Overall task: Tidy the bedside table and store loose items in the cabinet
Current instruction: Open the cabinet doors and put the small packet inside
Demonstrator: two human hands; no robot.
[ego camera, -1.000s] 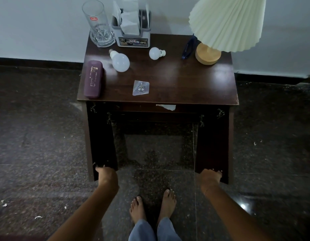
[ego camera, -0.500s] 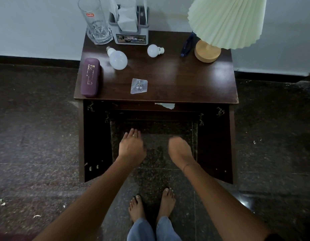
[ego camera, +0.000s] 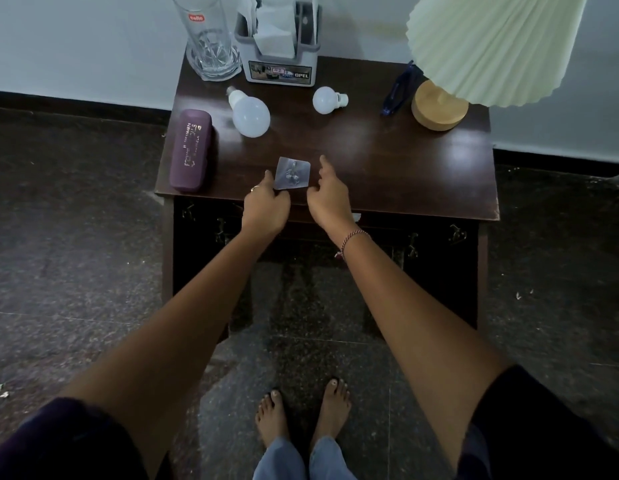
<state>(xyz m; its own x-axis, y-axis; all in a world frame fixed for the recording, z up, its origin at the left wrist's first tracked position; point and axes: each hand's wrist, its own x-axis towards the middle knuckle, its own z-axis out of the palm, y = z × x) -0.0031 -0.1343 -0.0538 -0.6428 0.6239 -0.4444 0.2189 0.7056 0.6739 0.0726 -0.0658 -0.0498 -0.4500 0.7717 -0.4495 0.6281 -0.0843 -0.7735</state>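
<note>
Head view: both hands have come up from the cabinet doors, which they held a second ago, to the front edge of the table (ego camera: 387, 174). The doors now hang open below the top, so the cabinet (ego camera: 436, 271) stands ready and, as I judge it, the clearing of loose items is only beginning. The left hand (ego camera: 264, 206) is touching the near left corner of the clear packet (ego camera: 293, 173), thumb and fingers drawn together on it; whether it already pinches the packet or only rests on it I cannot tell. The right hand (ego camera: 327, 199) is loose and holds nothing, forefinger stretched out just beside the packet's right edge. The packet lies flat near the front of the table, between the two hands.

The rest sits untouched on the top: the purple case (ego camera: 191, 149) at the left edge, a large bulb (ego camera: 250, 111) and a small bulb (ego camera: 326, 100) behind the packet, the glass (ego camera: 208, 39) and the tissue holder (ego camera: 282, 50) at the back, a blue item (ego camera: 398, 90) beside the lamp (ego camera: 439, 105).

The cabinet's inside is dark and partly masked by the forearms; no shelf can be made out. The lampshade and the holder's top are cut off by the frame. What the packet contains is too small to tell, and the blue item is half hidden by the shade.
</note>
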